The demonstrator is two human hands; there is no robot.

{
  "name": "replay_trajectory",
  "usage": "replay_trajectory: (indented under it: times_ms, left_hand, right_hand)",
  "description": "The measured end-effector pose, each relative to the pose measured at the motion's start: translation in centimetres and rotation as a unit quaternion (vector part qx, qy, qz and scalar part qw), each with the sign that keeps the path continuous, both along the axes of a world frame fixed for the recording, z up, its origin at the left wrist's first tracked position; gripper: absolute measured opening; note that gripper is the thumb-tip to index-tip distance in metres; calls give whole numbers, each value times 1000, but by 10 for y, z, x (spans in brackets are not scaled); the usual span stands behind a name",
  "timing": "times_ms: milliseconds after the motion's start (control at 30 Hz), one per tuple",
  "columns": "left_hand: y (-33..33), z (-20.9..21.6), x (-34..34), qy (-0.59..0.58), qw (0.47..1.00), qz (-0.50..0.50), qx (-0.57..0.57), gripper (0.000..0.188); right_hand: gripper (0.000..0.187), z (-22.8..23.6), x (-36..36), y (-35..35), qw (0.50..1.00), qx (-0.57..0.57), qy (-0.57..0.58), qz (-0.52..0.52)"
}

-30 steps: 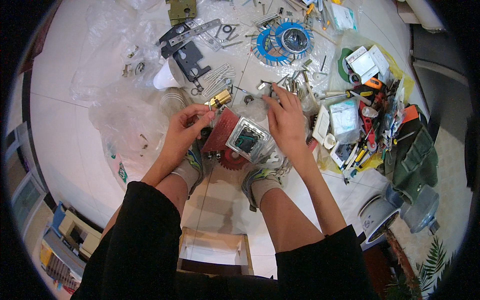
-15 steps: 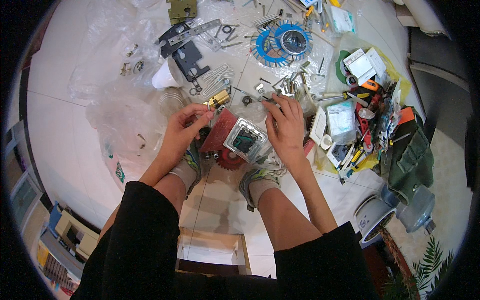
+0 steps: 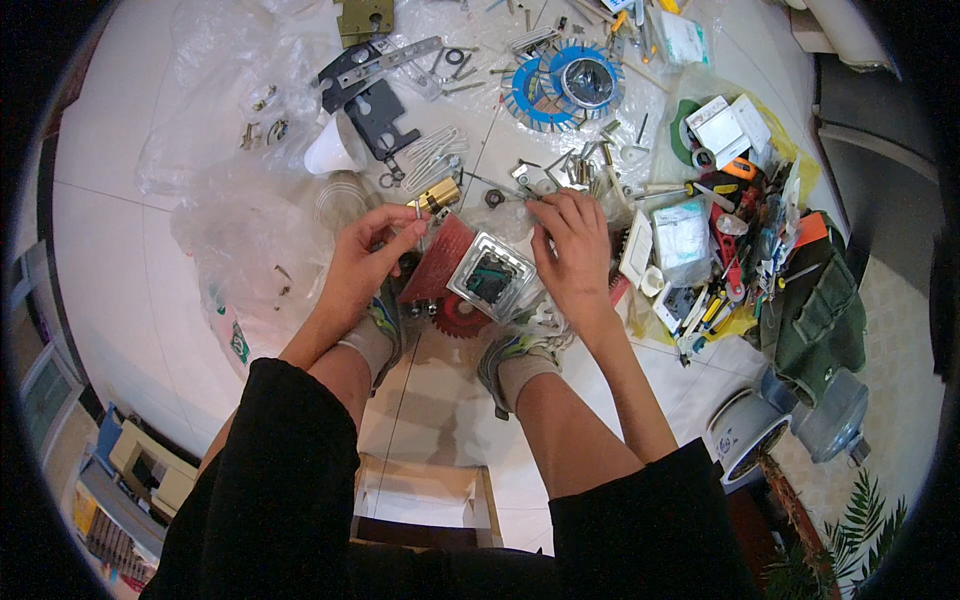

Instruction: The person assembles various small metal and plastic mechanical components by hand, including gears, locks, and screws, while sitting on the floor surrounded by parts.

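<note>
My left hand (image 3: pixel 372 250) is closed, its thumb and index finger pinching a thin silvery metal piece. Just beyond those fingertips is a brass lock cylinder (image 3: pixel 436 195); whether they touch it, I cannot tell. My right hand (image 3: pixel 575 248) reaches over small loose metal hardware (image 3: pixel 538 178), fingers bent and thumb apart from the index finger. Its fingertips are beside or touching these pieces. Between my hands sit a dark red flat piece (image 3: pixel 440 258) and a clear square plastic box (image 3: pixel 490 277) with dark contents. A red toothed disc (image 3: pixel 460 316) lies partly beneath them.
Blue segmented cutting discs (image 3: pixel 540 88) lie at the far side. Black metal plates (image 3: pixel 375 120), a white cup (image 3: pixel 335 148) and clear plastic sheeting (image 3: pixel 240 215) spread leftward. At right are a tool pile (image 3: pixel 735 230), green bag (image 3: pixel 825 315) and water bottle (image 3: pixel 832 415).
My right hand has bent its fingers and shifted slightly over the hardware. A flat metal piece near its fingertips has been moved. My left hand stays almost still.
</note>
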State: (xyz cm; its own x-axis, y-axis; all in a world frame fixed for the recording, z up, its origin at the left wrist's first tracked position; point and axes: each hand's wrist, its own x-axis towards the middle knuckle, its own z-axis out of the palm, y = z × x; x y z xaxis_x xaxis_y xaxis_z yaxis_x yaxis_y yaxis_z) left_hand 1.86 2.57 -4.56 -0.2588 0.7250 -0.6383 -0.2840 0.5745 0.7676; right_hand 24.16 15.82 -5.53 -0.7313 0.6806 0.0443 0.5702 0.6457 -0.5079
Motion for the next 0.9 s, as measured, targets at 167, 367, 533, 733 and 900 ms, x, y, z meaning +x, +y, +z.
replay_trajectory:
  times_ms: [167,367,533,733,900]
  left_hand:
    - [-1,2,-2,-2,1000,0,0,20]
    - [-1,3,0,13,1000,1,2,20]
    - [-2,1,-1,19,1000,-2,2,20]
    - [0,2,2,24,1000,-9,-7,19]
    - [0,2,2,23,1000,-7,3,19]
  right_hand:
    - [29,0,-1,1,1000,6,1,8]
    - [30,-2,0,2,1000,-6,4,19]
    - [32,1,0,5,999,-34,7,36]
    - [33,1,-1,4,997,-63,9,40]
    - [29,-2,-4,4,993,-101,56,29]
